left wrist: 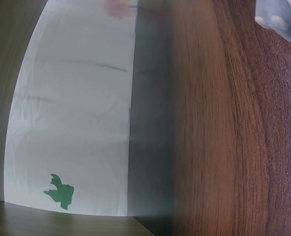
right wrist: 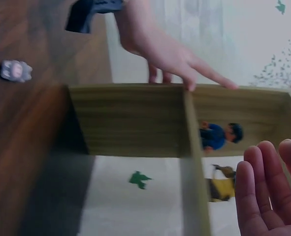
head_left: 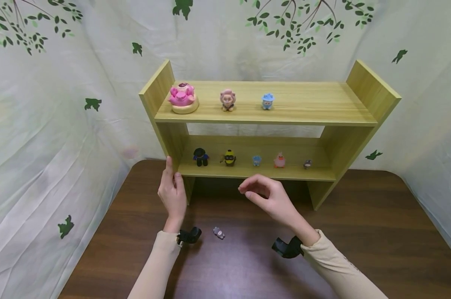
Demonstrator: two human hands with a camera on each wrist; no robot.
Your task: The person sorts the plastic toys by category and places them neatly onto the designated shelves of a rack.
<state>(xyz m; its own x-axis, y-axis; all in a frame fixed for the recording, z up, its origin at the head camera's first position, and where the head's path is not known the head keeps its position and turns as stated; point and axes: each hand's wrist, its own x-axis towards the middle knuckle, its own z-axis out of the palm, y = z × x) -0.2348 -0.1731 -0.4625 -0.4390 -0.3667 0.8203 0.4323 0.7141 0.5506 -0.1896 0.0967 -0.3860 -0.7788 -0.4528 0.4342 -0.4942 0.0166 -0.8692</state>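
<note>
My left hand (head_left: 174, 199) rests at the left side panel of a pale wooden shelf (head_left: 247, 175), index finger stretched along its edge. In the right wrist view, the other fingertips of that left hand (right wrist: 167, 56) bend onto the panel. In front of the lower board hovers my right hand (head_left: 272, 197), fingers loosely bent, with a gap to the thumb and nothing held. Close to its fingers in the right wrist view is a yellow-and-black figurine (right wrist: 221, 189). A small grey figurine (head_left: 219, 233) lies on its side on the table between my forearms.
Several figurines line the lower board, including a dark-blue one (head_left: 200, 157) and a pink one (head_left: 279, 160). The top board carries a pink bear figure (head_left: 183, 98), a pinkish figurine (head_left: 228, 100) and a blue-hatted one (head_left: 267, 101). A brown table (head_left: 382, 232) bears the shelf.
</note>
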